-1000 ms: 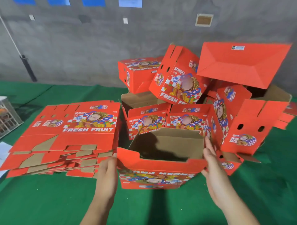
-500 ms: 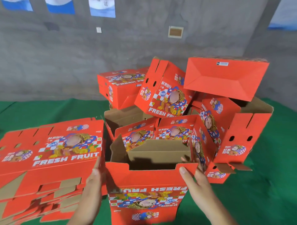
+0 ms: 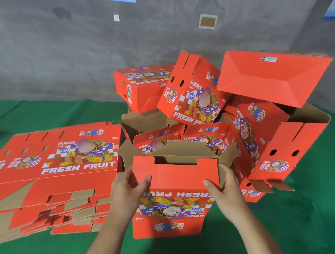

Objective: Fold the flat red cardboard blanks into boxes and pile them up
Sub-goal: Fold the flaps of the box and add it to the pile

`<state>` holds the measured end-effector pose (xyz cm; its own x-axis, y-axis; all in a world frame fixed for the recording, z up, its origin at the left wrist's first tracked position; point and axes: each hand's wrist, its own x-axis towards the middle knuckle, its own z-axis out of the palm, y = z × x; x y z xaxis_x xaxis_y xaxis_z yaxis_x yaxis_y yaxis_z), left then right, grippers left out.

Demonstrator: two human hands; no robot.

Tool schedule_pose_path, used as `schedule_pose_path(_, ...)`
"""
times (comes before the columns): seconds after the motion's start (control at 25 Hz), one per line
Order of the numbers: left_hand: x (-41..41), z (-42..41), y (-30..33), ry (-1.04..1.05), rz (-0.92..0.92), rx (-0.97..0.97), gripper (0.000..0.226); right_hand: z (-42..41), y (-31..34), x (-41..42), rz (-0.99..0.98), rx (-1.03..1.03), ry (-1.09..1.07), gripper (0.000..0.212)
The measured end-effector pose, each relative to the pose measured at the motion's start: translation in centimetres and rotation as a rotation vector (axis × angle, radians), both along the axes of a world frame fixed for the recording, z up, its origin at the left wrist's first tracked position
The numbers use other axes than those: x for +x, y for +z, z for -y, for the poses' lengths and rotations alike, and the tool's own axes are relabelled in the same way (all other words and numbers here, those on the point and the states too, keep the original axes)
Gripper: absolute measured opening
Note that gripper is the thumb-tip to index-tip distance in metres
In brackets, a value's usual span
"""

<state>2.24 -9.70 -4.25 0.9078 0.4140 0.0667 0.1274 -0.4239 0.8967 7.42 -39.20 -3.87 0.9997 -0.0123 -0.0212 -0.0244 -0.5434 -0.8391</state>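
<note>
Red box (image 3: 172, 183) sits between left hand (image 3: 126, 188) and right hand (image 3: 224, 188), both gripping its near flap (upside-down print); uneven pressing could likely buckle the flap or skew it.

A rough grey concrete wall (image 3: 81, 59) fills the back, bearing a small white plate (image 3: 116, 18) and a framed tan plate (image 3: 208, 21), with blue edges at the top (image 3: 125, 0) and right (image 3: 330, 13), while green felt-like cloth (image 3: 54, 110) covers the flat surface below, evenly lit.
</note>
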Motion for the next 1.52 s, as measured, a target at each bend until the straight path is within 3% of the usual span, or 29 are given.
schedule_pose_path(0.08,0.3,0.4,-0.1,0.027,-0.006,0.072,0.044,0.1,0.4,0.1,0.047,-0.192,-0.057,0.089)
schedule_pose_path(0.16,0.9,1.0,-0.2,0.045,-0.018,0.175,0.059,-0.6,1.2,0.4,0.281,-0.449,-0.048,0.096)
schedule_pose_path(0.24,1.4,1.3,-0.4,0.059,-0.083,0.199,0.076,-2.4,1.6,0.5,0.473,-0.539,0.118,0.079)
schedule_pose_path(0.28,1.5,1.3,-0.5,0.086,-0.106,0.175,0.08,-3.3,1.6,0.5,0.448,-0.533,0.209,0.072)
schedule_pose_path(0.4,1.3,2.0,-1.1,0.221,-0.054,0.178,0.062,-4.3,1.3,2.1,0.243,-0.518,0.245,0.072)
schedule_pose_path(0.52,0.8,2.9,-1.5,0.283,0.099,0.213,0.075,-4.1,0.7,3.6,0.14,-0.582,0.244,0.093)
schedule_pose_path(0.6,0.6,2.9,-1.6,0.222,0.184,0.296,0.075,-4.3,0.5,4.0,0.055,-0.596,0.304,0.103)
schedule_pose_path(0.68,0.7,2.3,-1.4,0.075,0.171,0.452,0.054,-4.3,0.5,4.5,-0.002,-0.593,0.313,0.101)
schedule_pose_path(0.76,1.2,1.6,-0.8,-0.044,0.05,0.523,0.034,-4.3,0.0,4.4,0.068,-0.626,0.31,0.093)
schedule_pose_path(0.84,2.6,1.5,0.0,-0.116,-0.133,0.598,0.044,-4.7,-1.1,2.8,0.217,-0.672,0.245,0.082)
schedule_pose_path(0.96,5.8,2.3,0.9,-0.165,-0.251,0.792,0.045,-5.1,-2.5,0.1,0.403,-0.636,0.013,0.075)
schedule_pose_path(1.12,7.1,2.6,0.2,-0.134,-0.149,0.736,0.035,-3.7,-3.0,0.5,0.39,-0.55,-0.209,0.119)
schedule_pose_path(1.2,6.9,2.8,-0.4,-0.119,-0.116,0.708,0.031,-3.8,-3.2,0.6,0.394,-0.506,-0.237,0.129)
schedule_pose_path(1.36,7.3,2.9,-0.7,-0.085,-0.101,0.645,0.025,-4.1,-3.7,-0.1,0.471,-0.481,-0.202,0.115)
schedule_pose_path(1.52,7.8,2.6,-0.3,-0.109,-0.091,0.567,0.036,-4.1,-4.5,-0.8,0.553,-0.519,-0.122,0.079)
